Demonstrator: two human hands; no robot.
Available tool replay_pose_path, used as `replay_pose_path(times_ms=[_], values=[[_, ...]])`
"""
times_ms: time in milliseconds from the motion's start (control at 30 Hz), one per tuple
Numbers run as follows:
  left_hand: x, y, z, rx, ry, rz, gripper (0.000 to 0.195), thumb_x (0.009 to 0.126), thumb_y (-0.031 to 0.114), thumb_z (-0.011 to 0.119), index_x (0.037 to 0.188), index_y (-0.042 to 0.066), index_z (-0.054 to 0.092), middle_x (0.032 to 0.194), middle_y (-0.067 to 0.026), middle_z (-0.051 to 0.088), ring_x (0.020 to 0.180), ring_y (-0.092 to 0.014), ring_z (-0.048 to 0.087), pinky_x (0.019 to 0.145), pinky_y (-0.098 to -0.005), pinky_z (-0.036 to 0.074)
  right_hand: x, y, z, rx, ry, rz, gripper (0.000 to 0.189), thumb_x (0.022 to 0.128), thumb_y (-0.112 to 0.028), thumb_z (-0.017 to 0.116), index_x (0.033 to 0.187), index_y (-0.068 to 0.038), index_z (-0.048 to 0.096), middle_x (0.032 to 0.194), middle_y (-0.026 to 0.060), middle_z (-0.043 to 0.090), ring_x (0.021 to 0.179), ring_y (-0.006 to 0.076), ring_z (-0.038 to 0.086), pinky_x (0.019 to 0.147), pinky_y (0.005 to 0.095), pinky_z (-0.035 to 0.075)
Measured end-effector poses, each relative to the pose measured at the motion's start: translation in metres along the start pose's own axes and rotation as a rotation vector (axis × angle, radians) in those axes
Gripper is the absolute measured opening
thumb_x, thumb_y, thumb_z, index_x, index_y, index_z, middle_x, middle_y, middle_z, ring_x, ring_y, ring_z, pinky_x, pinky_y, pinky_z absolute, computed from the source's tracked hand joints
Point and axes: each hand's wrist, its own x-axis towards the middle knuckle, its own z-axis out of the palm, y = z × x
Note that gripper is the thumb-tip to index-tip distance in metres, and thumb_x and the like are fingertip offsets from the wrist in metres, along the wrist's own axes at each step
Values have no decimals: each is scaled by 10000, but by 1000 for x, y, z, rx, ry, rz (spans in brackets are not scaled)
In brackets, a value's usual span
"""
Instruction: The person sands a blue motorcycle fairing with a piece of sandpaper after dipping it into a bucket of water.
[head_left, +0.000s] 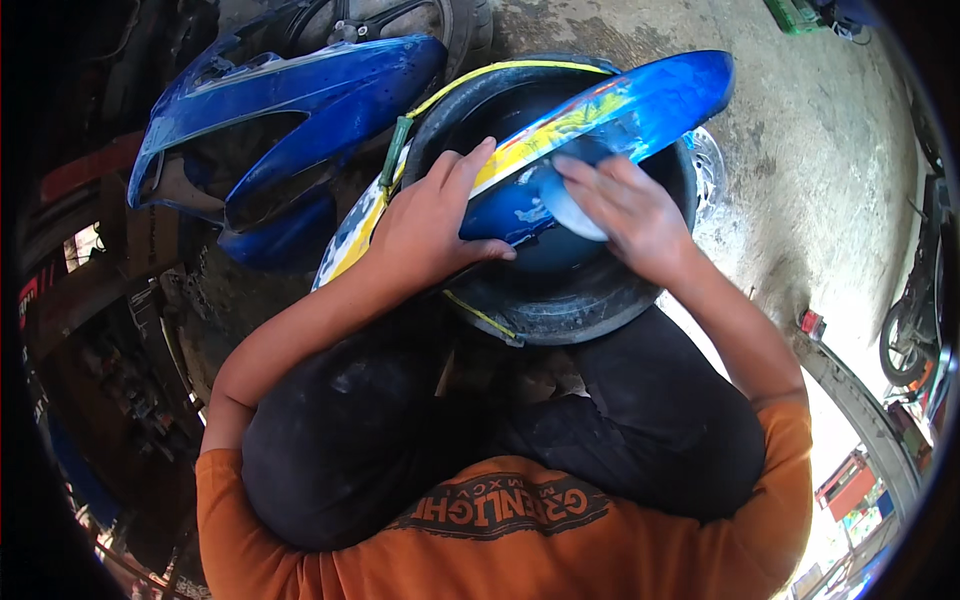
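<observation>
A long motorcycle body panel in blue, yellow and white (679, 90) lies slantwise across a round black tub (585, 322). My left hand (431, 217) grips the panel near its middle, fingers over the upper edge and thumb on the near side. My right hand (630, 210) holds a pale, round-edged pad or sheet (571, 214) against the panel's near face; its material is unclear. The right fingers are slightly blurred. The panel's lower left end reaches past my left forearm, which partly hides it. Inside the tub, the dark contents under the panel cannot be made out.
Blue motorcycle fairing panels (285, 90) lie on the left, beside a spoked wheel (349, 30). A yellow strap with a green handle (395, 150) runs along the tub's rim. A brake disc (707, 169) is right of the tub. A motorcycle (911, 322) stands far right.
</observation>
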Motion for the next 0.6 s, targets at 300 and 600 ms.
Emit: replay_pose_path(times_ms=[300,600], values=[[2,-5,2,36,49,58,1198,728,459,980,1681,103,349,1331,-190,590,1122,-456,687,935,-505,574,29,14,13,18,81,-31,508,670,74,764,1174,55,712,1433,190,703,982,337,686,902,424,596],[3,-6,4,30,41,63,1201,727,466,979,1680,95,349,1332,-201,594,1131,-459,685,941,-518,569,32,14,13,-24,32,9,371,754,-1,723,1124,17,718,1450,142,695,1048,304,682,933,393,605]])
